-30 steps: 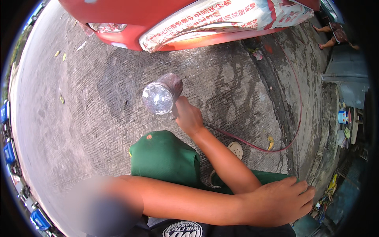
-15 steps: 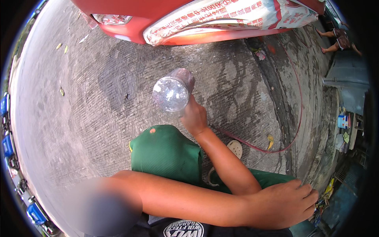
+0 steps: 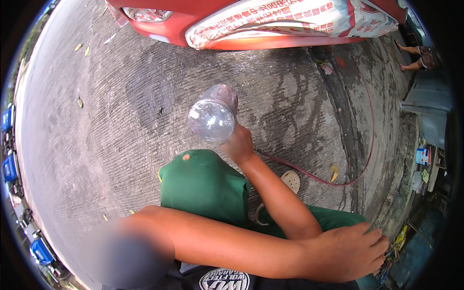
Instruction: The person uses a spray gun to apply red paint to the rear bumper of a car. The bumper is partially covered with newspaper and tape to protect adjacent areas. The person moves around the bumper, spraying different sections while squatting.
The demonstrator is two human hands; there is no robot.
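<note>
In front of my raised knee, my right hand [image 3: 239, 145] is closed around the handle of a spray gun. Its round clear cup [image 3: 211, 120] faces up at me and hides the gun's body and nozzle. A thin red hose [image 3: 309, 175] trails from behind that hand. My left forearm lies across my lap, over my right elbow. At its end, my left hand [image 3: 345, 253] rests palm down by my right knee, fingers loosely apart and holding nothing. Beyond the gun stands a red car bumper [image 3: 164, 30], partly masked with printed paper [image 3: 270, 21].
Rough concrete ground [image 3: 145, 121] bears a dark groove [image 3: 340, 111] on the right, scattered leaves and a yellow peel-like scrap [image 3: 334, 173]. A person's bare legs [image 3: 411, 58] show far right, above a white-and-blue bucket [image 3: 422, 156]. Blue vehicles [image 3: 41, 251] line the left rim.
The bumper and ground have shifted slightly in view, as the head moved. The spray gun's cup sits a little lower and tilts slightly differently. My left hand stays in place.
</note>
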